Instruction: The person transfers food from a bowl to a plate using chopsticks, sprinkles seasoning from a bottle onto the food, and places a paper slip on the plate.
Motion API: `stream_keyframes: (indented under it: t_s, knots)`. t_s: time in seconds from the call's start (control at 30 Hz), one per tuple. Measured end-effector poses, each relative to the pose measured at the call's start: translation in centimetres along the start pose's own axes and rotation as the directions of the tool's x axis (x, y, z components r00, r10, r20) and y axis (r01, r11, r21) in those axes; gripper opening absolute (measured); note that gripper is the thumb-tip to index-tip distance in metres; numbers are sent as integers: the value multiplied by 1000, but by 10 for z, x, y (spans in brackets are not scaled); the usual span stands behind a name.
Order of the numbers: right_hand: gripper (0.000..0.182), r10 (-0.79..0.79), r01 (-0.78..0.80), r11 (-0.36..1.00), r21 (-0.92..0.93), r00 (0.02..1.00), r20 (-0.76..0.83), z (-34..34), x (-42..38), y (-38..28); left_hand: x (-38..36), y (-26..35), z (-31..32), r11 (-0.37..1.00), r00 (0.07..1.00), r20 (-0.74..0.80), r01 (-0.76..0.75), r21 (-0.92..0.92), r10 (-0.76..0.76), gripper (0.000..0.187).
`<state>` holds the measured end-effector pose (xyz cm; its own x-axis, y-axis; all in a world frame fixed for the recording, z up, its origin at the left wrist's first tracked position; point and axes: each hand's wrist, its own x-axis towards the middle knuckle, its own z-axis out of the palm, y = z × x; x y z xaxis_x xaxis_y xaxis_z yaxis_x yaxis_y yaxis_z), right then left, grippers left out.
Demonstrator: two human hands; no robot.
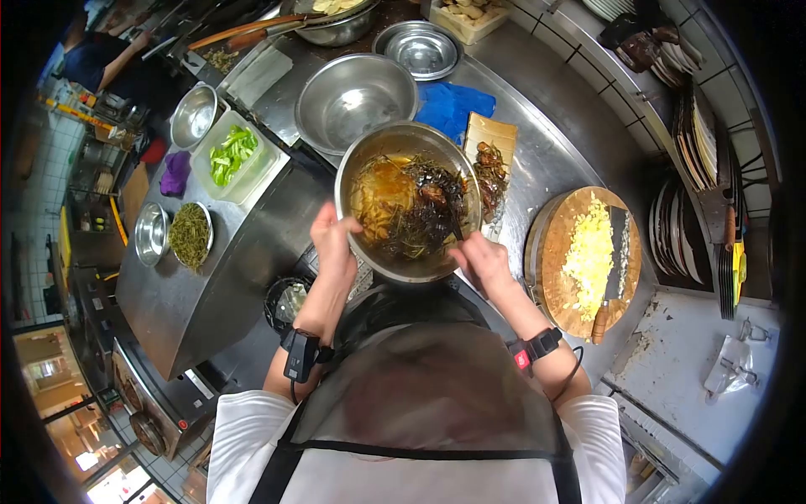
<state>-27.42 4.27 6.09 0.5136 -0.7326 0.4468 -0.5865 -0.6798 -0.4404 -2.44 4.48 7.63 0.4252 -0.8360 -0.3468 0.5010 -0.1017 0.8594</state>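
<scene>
A steel mixing bowl (406,270) is in front of my body, holding brown liquid, dark stringy herbs (416,244) and a dark clump. My left hand (332,239) grips its left rim, thumb on the edge. Closed at the lower right rim is my right hand (484,262); a dark strip beside its fingers overlaps the bowl's contents. Just right of the bowl, a yellowish tray (494,133) carries similar dark, sauced food (489,172). A larger steel bowl (357,101) stands behind, next to a blue cloth or bag (453,107).
At right, a round chopping board (547,244) bears chopped pale-yellow pieces (589,252) and a cleaver (618,252). To the left are a plastic tub (252,185) of sliced greens and a bowl of green strands (191,237). Plates (697,139) fill the right shelves. Another person (105,63) stands far left.
</scene>
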Motion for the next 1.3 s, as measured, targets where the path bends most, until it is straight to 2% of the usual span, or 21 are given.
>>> stream_keyframes:
  t_s: [0.03, 0.07, 0.1, 0.13, 0.17, 0.27, 0.3, 0.37, 0.4, 0.5, 0.57, 0.67, 0.73, 0.83, 1.0, 1.07, 1.1, 1.17, 1.3]
  knots:
    - [21, 0, 0, 1000, -6, 1000, 0, -2, 3, 3, 0, 0, 0, 1000, 1000, -12, -12, 13, 12, 26]
    - [20, 202, -191, 977, 93, 971, -128, -6, 5, 5, -1, 0, -1, 1000, 1000, -10, -7, 1, 7, 25]
    - [21, 403, -358, 909, 214, 886, -230, -7, 7, 7, -3, 0, -3, 1000, 1000, -9, -3, -2, 3, 25]
    - [21, 746, -404, 501, 765, 650, -144, 1, 10, 13, -5, 2, -5, 1000, 1000, -5, 10, -10, -11, 24]
    - [26, 798, -475, 450, 756, 594, -102, -10, 10, 21, -5, 3, -7, 1000, 1000, 1, 22, -18, -22, 23]
    - [35, 901, -346, 170, 923, 433, -3, -15, -10, 40, -4, 1, -17, 1000, 1000, -9, 12, -2, -12, 23]
    - [35, 902, -348, 169, 922, 433, -2, -12, -17, 45, -6, 2, -17, 1000, 1000, -20, 18, 10, -18, 24]
    - [35, 933, -403, 55, 914, 348, 98, -7, -28, 55, -7, 1, -17, 999, 999, -25, 32, 16, -31, 25]
    - [35, 937, -382, 15, 924, 329, 121, -11, -28, 55, -6, -2, -18, 1000, 999, -30, 22, 8, -21, 25]
    - [36, 948, -299, -20, 954, 298, 114, -30, -30, 73, -6, -5, -14, 1000, 998, -60, 10, -6, -10, 27]
    - [35, 968, -235, 0, 972, 245, 59, -54, -19, 86, -5, -6, -12, 1000, 997, -77, 7, -8, -7, 27]
    - [33, 976, -223, 61, 973, 216, -12, -70, -15, 128, -3, -13, -15, 1000, 995, -96, -18, -1, 18, 28]
    - [33, 957, -346, 131, 929, 288, -28, -73, -8, 148, -5, -14, -11, 1000, 994, -111, -22, -6, 21, 28]
    - [33, 933, -430, 166, 888, 360, 0, -68, 5, 163, -9, -16, -8, 999, 989, -143, -30, -13, 28, 28]
    - [34, 903, -479, 193, 856, 428, 35, -72, 19, 161, -12, -22, -7, 999, 981, -191, -49, -24, 43, 28]
    - [32, 871, -516, 321, 795, 491, -33, -75, 18, 162, -13, -25, -9, 998, 980, -191, -53, -24, 48, 28]
    - [32, 870, -516, 320, 795, 493, -30, -76, 18, 160, -13, -25, -9, 998, 980, -195, -55, -24, 49, 28]
    - [31, 831, -510, 426, 748, 547, -100, -78, 18, 153, -13, -26, -7, 998, 980, -195, -57, -40, 48, 28]
    - [29, 771, -489, 531, 692, 617, -155, -78, 16, 136, -13, -25, -5, 998, 978, -207, -52, -42, 42, 27]
